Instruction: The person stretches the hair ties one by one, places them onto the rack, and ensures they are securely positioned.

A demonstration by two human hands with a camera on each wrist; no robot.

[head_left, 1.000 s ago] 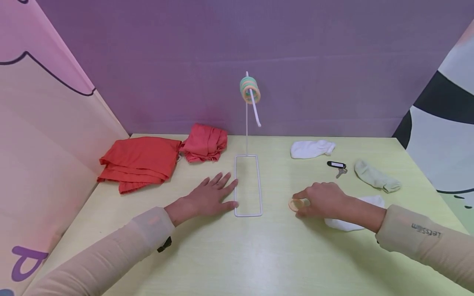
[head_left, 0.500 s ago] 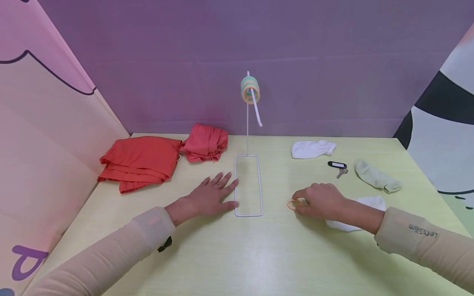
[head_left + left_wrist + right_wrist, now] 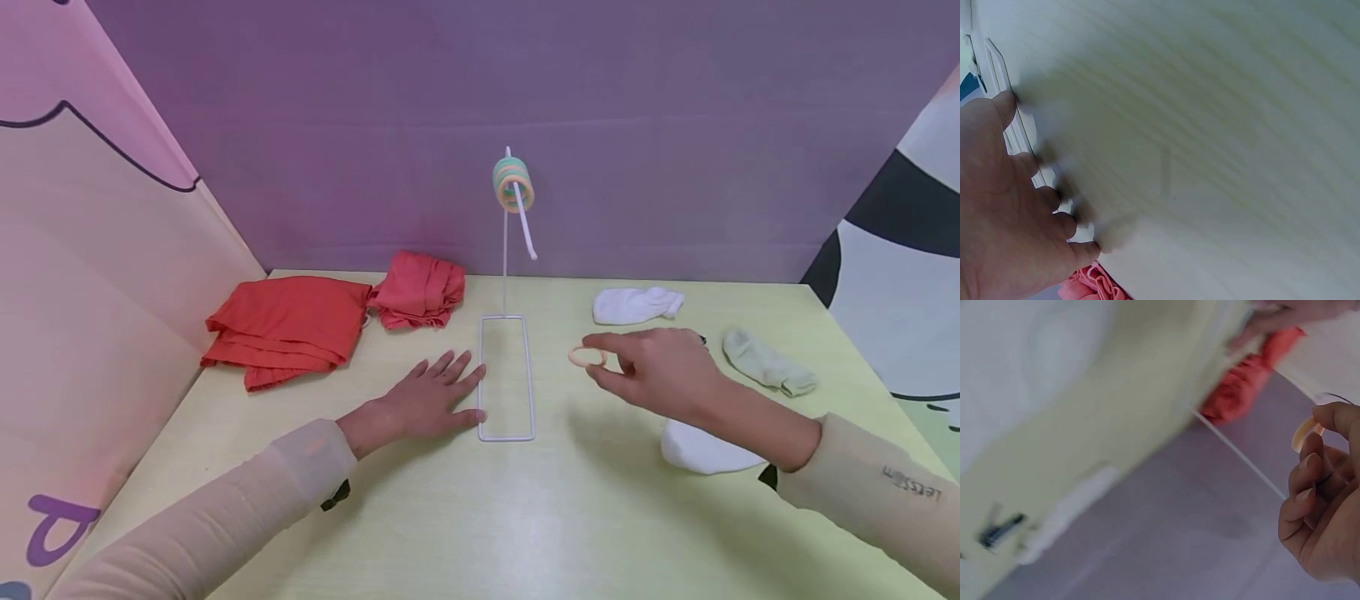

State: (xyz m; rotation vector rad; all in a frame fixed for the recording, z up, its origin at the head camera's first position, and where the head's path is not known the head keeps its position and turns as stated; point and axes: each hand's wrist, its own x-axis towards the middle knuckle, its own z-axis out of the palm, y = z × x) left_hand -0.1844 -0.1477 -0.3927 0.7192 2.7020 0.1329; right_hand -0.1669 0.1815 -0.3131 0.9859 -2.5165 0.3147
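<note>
My right hand (image 3: 667,367) pinches a pale orange ring (image 3: 1304,432) between thumb and forefinger, held above the table to the right of the stand's base. The white wire stand (image 3: 505,267) has a rectangular base and a horizontal arm at the top. Several green and orange rings (image 3: 502,177) hang side by side on that arm. With fingers spread, my left hand (image 3: 423,400) lies on the table, its thumb and forefinger tips at the base's left bar. In the left wrist view, the fingertips line up along the white bar (image 3: 999,62).
Two folded red cloths (image 3: 292,325) lie at the back left. On the right are a white sock (image 3: 637,305), a greenish sock (image 3: 765,362) and a white cloth item (image 3: 705,450) partly under the right forearm. A key with a black tag (image 3: 1000,531) lies near the socks.
My right hand has lifted the orange ring off the table and moved it up and away from me; it now covers most of the key. My left hand has stayed in place.
</note>
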